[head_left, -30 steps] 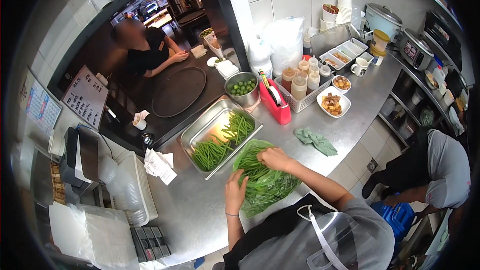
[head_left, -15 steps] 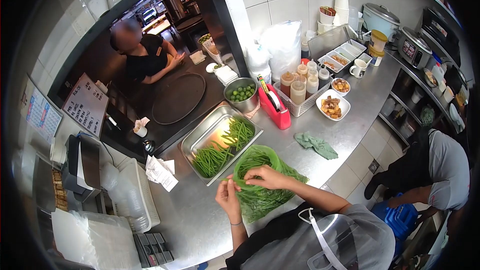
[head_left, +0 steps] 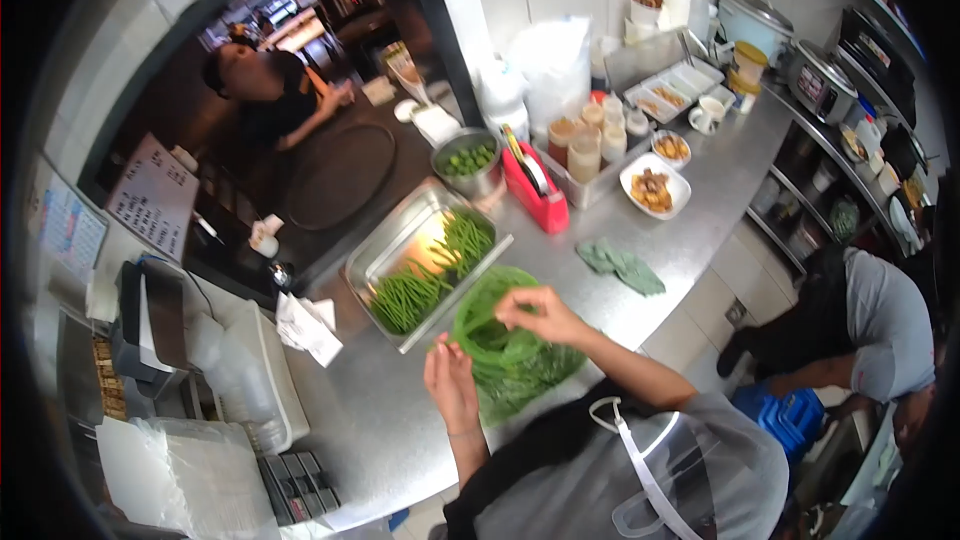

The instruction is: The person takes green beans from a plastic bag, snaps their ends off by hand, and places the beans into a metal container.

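Observation:
A green plastic bag lies on the steel counter with its rim rolled open and green beans inside, blurred by motion. At the left edge of the bag's mouth, my left hand pinches a thin green bean between thumb and fingertips. Over the mouth, my right hand has its fingers closed at the other end of what looks like the same bean. Just beyond the bag sits a metal tray holding two heaps of green beans.
A red tape dispenser, a bowl of limes and a basket of sauce bottles stand behind. A green cloth and a white food bowl lie to the right. One person bends down at right; another stands beyond the hatch.
My hands have moved apart; the right one has risen from the bag's rim to above its mouth. The whole view has shifted slightly.

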Tool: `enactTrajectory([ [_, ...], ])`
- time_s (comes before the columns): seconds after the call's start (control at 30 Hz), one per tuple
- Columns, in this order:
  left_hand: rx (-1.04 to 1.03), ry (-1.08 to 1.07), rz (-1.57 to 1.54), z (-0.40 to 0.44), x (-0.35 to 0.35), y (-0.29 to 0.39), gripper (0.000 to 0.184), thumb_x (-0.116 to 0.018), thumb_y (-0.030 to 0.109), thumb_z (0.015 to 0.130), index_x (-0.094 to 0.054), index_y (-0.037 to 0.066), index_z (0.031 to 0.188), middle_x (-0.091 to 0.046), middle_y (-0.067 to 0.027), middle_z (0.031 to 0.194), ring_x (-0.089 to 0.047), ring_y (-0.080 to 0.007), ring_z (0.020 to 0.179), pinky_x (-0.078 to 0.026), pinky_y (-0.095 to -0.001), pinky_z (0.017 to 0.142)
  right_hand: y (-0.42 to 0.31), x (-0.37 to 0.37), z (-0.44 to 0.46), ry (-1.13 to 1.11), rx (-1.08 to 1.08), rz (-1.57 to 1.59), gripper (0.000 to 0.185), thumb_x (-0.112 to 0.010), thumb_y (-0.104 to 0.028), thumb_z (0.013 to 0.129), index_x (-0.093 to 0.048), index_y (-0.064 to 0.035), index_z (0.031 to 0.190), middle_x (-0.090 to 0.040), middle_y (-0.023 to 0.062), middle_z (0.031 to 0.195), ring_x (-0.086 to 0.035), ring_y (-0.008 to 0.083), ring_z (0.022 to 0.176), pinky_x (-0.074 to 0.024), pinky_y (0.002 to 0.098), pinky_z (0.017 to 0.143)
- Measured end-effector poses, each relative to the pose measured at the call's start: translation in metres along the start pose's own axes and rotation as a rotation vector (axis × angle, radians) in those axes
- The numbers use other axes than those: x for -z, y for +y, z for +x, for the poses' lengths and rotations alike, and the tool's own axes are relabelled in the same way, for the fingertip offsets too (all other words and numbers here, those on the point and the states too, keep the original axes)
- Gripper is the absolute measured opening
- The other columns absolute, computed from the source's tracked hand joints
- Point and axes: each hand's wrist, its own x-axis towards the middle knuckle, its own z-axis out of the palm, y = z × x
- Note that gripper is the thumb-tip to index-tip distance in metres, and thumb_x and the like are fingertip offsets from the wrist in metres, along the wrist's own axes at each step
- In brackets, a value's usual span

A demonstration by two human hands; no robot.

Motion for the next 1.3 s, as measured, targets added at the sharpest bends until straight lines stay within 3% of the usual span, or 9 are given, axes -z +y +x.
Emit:
enactTrajectory([
  [0.37, 0.478, -0.25, -0.539, 0.003, 0.005, -0.018, 0.018, -0.049, 0.016, 0.095, -0.057, 0.006, 0.107, -0.059, -0.003, 0.089, -0.054, -0.0105, 0.077, -0.048, -0.0225, 0.069, -0.008, -0.006, 0.008, -0.161, -0.045, 0.228, 0.011, -0.062, -0.009, 0.085, -0.065, 0.0013, 0.091, -0.065, 0.0056, 0.082, -0.059, 0.0093, 0.071, -0.0465, 0.0237, 0.067],
  [0.47, 0.461, -0.439, -0.572, 0.004, 0.008, -0.024, 0.018, -0.046, 0.018, 0.096, -0.058, 0.007, 0.105, -0.061, -0.0056, 0.096, -0.058, -0.0123, 0.089, -0.049, -0.0243, 0.072, 0.013, 0.001, 0.019, -0.212, 0.162, -0.369, 0.013, -0.061, -0.009, 0.084, -0.066, -0.0054, 0.095, -0.066, 0.0073, 0.08, -0.062, 0.0212, 0.077, -0.0474, 0.0315, 0.074],
  [0.53, 0.369, -0.304, -0.364, -0.003, -0.002, -0.017, 0.018, -0.047, 0.018, 0.096, -0.057, 0.007, 0.105, -0.06, -0.0057, 0.094, -0.058, -0.014, 0.089, -0.05, -0.0286, 0.075, 0.03, 0.006, 0.024, -0.363, -0.029, -1.183, 0.02, -0.058, -0.014, 0.084, -0.067, -0.0114, 0.101, -0.066, 0.0062, 0.098, -0.057, 0.0278, 0.1, -0.0432, 0.0405, 0.086],
  [0.6, 0.347, -0.274, -0.316, -0.006, -0.007, -0.008, 0.02, -0.046, 0.019, 0.096, -0.057, 0.005, 0.107, -0.061, -0.007, 0.09, -0.059, -0.0165, 0.087, -0.051, -0.0327, 0.077, 0.039, 0.009, 0.017, -0.454, -0.139, -1.341, 0.024, -0.054, -0.017, 0.085, -0.066, -0.0133, 0.105, -0.06, 0.004, 0.116, -0.046, 0.0258, 0.117, -0.0366, 0.0444, 0.095],
  [0.7, 0.308, -0.344, 0.001, -0.01, -0.007, 0.002, 0.026, -0.044, 0.021, 0.097, -0.057, 0.001, 0.107, -0.059, -0.0074, 0.08, -0.059, -0.0151, 0.072, -0.052, -0.0314, 0.069, 0.031, 0.006, 0.008, -0.245, 0.285, -1.06, 0.027, -0.053, -0.016, 0.088, -0.063, -0.0111, 0.112, -0.058, 0.0081, 0.121, -0.049, 0.0246, 0.116, -0.038, 0.0411, 0.096],
  [0.8, 0.136, -0.376, 0.464, -0.006, -0.005, -0.005, 0.026, -0.044, 0.02, 0.097, -0.059, -0.001, 0.103, -0.056, -0.0042, 0.072, -0.054, -0.0107, 0.062, -0.051, -0.0263, 0.059, -0.005, -0.008, 0.007, -0.184, 0.087, -0.324, 0.028, -0.051, -0.013, 0.09, -0.06, -0.0052, 0.115, -0.063, 0.0116, 0.109, -0.06, 0.0226, 0.1, -0.0457, 0.0338, 0.087],
  [0.97, 0.072, -0.356, 0.624, -0.003, 0.0, -0.016, 0.024, -0.048, 0.019, 0.096, -0.062, 0.001, 0.101, -0.054, -0.0001, 0.068, -0.05, -0.0074, 0.057, -0.044, -0.0217, 0.054, -0.015, 0.001, 0.005, -0.187, -0.02, -0.339, 0.016, -0.063, -0.006, 0.08, -0.066, -0.0003, 0.094, -0.067, 0.012, 0.09, -0.066, 0.0235, 0.083, -0.0494, 0.0304, 0.076],
  [1.13, -0.414, -0.361, 0.985, -0.002, -0.007, -0.014, 0.017, -0.056, 0.014, 0.09, -0.065, 0.001, 0.095, -0.058, -0.0042, 0.072, -0.053, -0.0087, 0.061, -0.042, -0.0243, 0.055, -0.012, 0.01, 0.002, -0.129, 0.152, -0.556, 0.009, -0.068, -0.009, 0.078, -0.065, -0.0012, 0.082, -0.061, 0.0071, 0.075, -0.06, 0.0171, 0.068, -0.0467, 0.0281, 0.063],
  [1.3, -0.209, -0.401, 0.783, 0.001, -0.005, -0.008, 0.016, -0.058, 0.013, 0.089, -0.066, 0.002, 0.097, -0.059, -0.0012, 0.07, -0.053, -0.0069, 0.063, -0.041, -0.0222, 0.054, -0.008, 0.006, 0.001, -0.094, -0.028, -0.064, 0.009, -0.065, -0.01, 0.084, -0.063, -0.0012, 0.085, -0.058, -0.0007, 0.079, -0.054, 0.0072, 0.075, -0.0432, 0.0244, 0.068],
])
